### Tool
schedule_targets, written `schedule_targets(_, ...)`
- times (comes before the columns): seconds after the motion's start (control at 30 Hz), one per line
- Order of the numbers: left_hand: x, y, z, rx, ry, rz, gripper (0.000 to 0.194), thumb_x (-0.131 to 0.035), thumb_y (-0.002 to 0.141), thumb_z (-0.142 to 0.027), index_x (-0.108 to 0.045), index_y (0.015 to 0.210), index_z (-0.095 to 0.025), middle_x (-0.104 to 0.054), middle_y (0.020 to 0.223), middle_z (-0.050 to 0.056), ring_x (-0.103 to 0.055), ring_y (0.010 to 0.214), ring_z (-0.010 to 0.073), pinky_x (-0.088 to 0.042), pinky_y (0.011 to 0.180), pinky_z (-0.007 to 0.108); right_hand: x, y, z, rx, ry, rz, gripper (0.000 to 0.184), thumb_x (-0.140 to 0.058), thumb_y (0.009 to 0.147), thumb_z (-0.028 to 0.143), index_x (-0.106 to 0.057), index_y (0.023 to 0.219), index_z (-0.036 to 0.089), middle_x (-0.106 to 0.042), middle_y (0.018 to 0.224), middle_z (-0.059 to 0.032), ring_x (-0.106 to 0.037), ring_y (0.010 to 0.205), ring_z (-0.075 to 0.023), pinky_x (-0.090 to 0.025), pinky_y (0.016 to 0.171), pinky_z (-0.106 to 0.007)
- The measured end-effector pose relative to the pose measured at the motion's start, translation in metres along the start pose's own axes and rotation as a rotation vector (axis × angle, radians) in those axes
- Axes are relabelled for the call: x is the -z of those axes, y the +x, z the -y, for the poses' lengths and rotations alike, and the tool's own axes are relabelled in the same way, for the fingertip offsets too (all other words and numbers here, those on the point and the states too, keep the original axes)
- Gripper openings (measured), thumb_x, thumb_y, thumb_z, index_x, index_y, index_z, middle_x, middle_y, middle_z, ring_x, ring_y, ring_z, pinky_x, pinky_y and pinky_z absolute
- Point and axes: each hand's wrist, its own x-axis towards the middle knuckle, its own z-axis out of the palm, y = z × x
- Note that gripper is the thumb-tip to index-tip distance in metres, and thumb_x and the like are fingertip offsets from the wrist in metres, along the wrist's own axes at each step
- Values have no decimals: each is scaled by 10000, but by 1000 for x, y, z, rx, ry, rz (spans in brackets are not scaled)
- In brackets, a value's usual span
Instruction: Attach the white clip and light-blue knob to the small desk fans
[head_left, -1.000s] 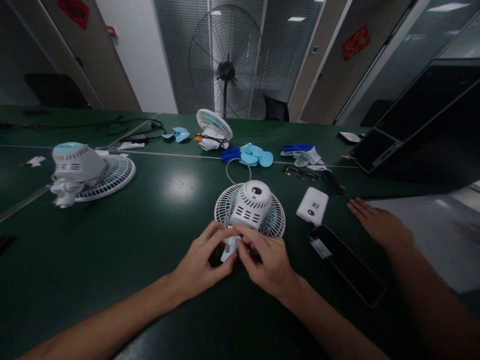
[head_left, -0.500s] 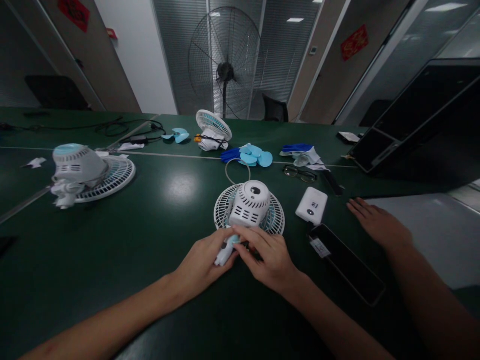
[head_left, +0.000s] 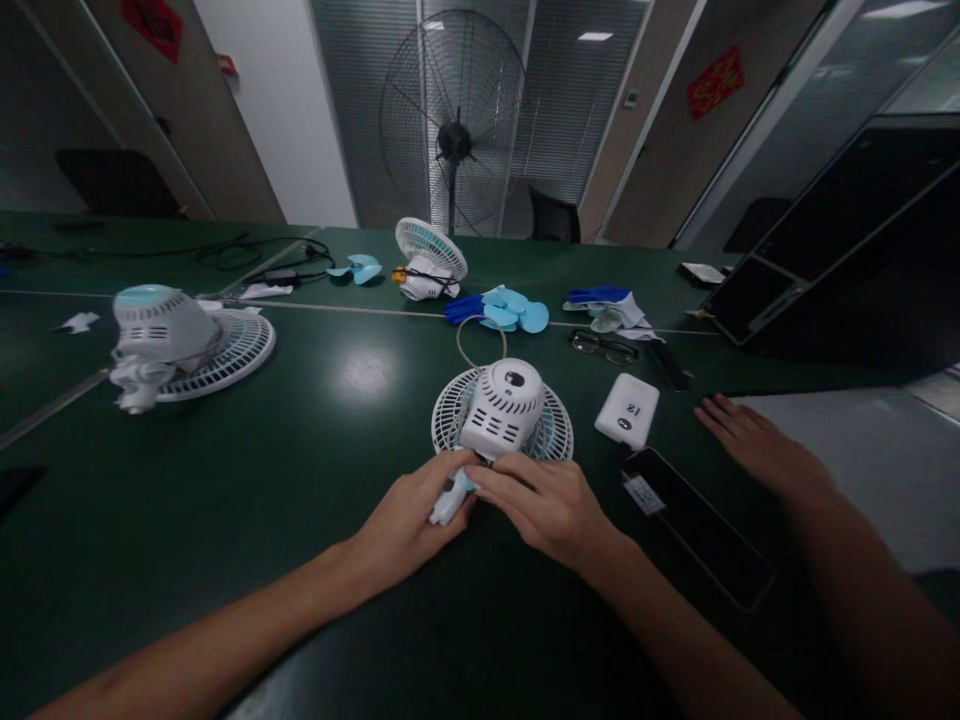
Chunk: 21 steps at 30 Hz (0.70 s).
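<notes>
A small white fan (head_left: 501, 410) lies grille-down on the green table, its motor housing facing up. At its near side sticks out a white clip-like base (head_left: 448, 503) with a light blue part. My left hand (head_left: 416, 505) is closed around this base from the left. From the right, my right hand (head_left: 551, 500) pinches at the light blue part, thumb and forefinger together. The fingers hide the joint between base and housing. A thin cable (head_left: 480, 340) loops behind the fan.
Another person's hand (head_left: 750, 440) rests at the right. Nearby are a white power bank (head_left: 628, 410), a phone (head_left: 697, 525) and glasses (head_left: 604, 347). Farther back lie blue fan blades (head_left: 514, 310), gloves (head_left: 611, 308) and another small fan (head_left: 427, 262). A larger-looking fan (head_left: 169, 340) lies left.
My right hand's fingers have closed in on the light blue part and shifted slightly. The left hand keeps its hold on the base. The view has moved a little.
</notes>
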Motion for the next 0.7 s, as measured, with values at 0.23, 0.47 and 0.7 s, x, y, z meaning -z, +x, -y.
schedule_targets(0.23,2,1,-1,21,11,17,390,-582,998,-217,-518,1382,-252,-677,1224,71,-693,1028,220,-574,920,368,-19,-4,10,-105,-52,-45,210,-571,1068,339,-749,1173,304,-795,1114,-10,-768,879,-185,-647,673,-285)
schedule_targets(0.47,2,1,-3,13,23,16,394,-584,1000,-214,-507,1383,-258,-679,1216,61,-692,1043,218,-570,932,364,-5,-2,8,-59,-47,-17,249,-570,1066,311,-719,1265,320,-791,1142,-6,-763,833,-174,-632,623,-282)
schedule_targets(0.7,1,0,0,14,20,15,423,-584,1002,-209,-495,1413,-260,-668,1251,60,-685,1070,211,-558,961,362,5,1,-2,59,-20,-32,317,-550,1076,273,-677,1324,424,-786,1157,59,-766,843,-144,-646,662,-261)
